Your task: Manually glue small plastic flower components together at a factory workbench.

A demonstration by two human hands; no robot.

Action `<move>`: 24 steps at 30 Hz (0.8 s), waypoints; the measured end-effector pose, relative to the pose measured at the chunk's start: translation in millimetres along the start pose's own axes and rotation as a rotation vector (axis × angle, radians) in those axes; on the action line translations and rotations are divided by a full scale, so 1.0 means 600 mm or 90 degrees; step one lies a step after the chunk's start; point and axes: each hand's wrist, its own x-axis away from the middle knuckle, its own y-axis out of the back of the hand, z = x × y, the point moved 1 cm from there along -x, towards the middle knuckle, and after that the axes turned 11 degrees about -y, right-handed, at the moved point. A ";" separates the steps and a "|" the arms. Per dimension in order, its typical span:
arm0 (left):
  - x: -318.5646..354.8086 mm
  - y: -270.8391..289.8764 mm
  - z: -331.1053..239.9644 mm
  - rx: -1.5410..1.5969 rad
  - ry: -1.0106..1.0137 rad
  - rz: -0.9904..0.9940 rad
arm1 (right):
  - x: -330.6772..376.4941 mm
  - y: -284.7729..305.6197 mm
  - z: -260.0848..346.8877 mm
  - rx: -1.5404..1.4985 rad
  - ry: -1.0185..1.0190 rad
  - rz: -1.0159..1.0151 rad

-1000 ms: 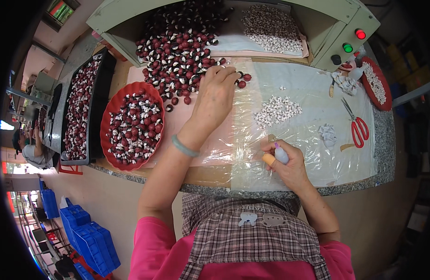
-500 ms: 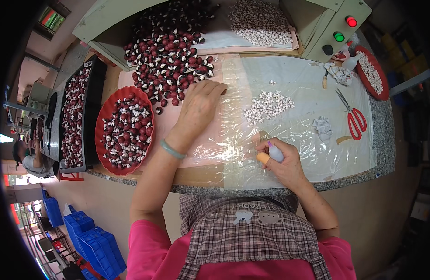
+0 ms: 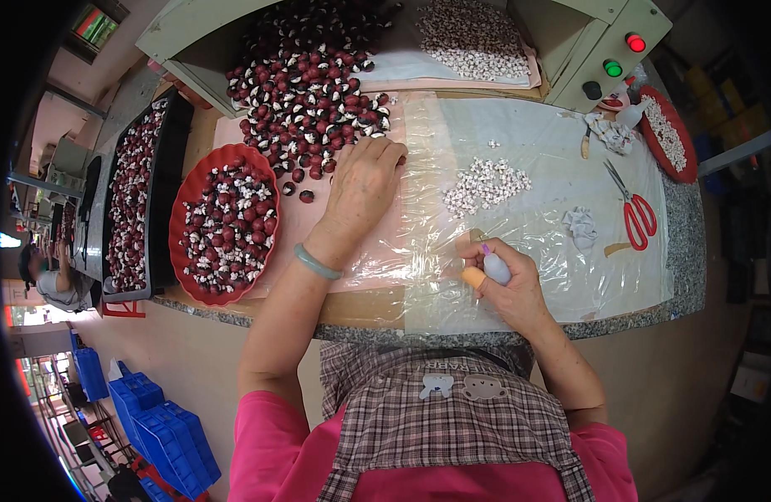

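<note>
My left hand (image 3: 362, 188), with a pale green bangle at the wrist, is at the near right edge of a heap of small dark-red and black balls with white parts (image 3: 310, 109). Its fingers curl down, and their tips and anything in them are hidden. One loose ball (image 3: 306, 197) lies just left of this hand. Closed round a small translucent squeeze bottle (image 3: 496, 268) with a purple tip is my right hand (image 3: 515, 289), its thumb in an orange finger cover. Beyond it, small white pieces (image 3: 488, 186) lie scattered on the clear plastic sheet.
At left stand a red scalloped bowl (image 3: 178, 243) and a long black tray (image 3: 178, 138), both full of balls. Red-handled scissors (image 3: 639, 219), crumpled tissue (image 3: 579, 226) and a red dish of white pieces (image 3: 686, 163) lie right. A pale metal housing (image 3: 561, 50) stands behind.
A loose ball now lies in front of the heap, left of my left hand, where none lay before. Both hands stay nearly in place; the whole view has shifted slightly.
</note>
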 end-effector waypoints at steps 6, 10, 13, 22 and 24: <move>0.034 0.034 -0.048 0.792 0.359 -0.143 | 0.003 0.025 0.001 -0.135 0.003 0.030; 0.065 0.056 -0.088 1.163 0.451 -0.181 | 0.001 0.029 0.007 -0.184 0.065 0.061; 0.077 0.055 -0.125 1.234 0.515 -0.220 | 0.002 0.030 0.014 -0.167 0.096 0.038; 0.094 0.049 -0.156 1.214 0.533 -0.192 | 0.017 0.034 0.035 -0.257 0.123 -0.093; 0.098 0.043 -0.158 1.191 0.534 -0.195 | 0.021 0.032 0.040 -0.230 0.143 -0.109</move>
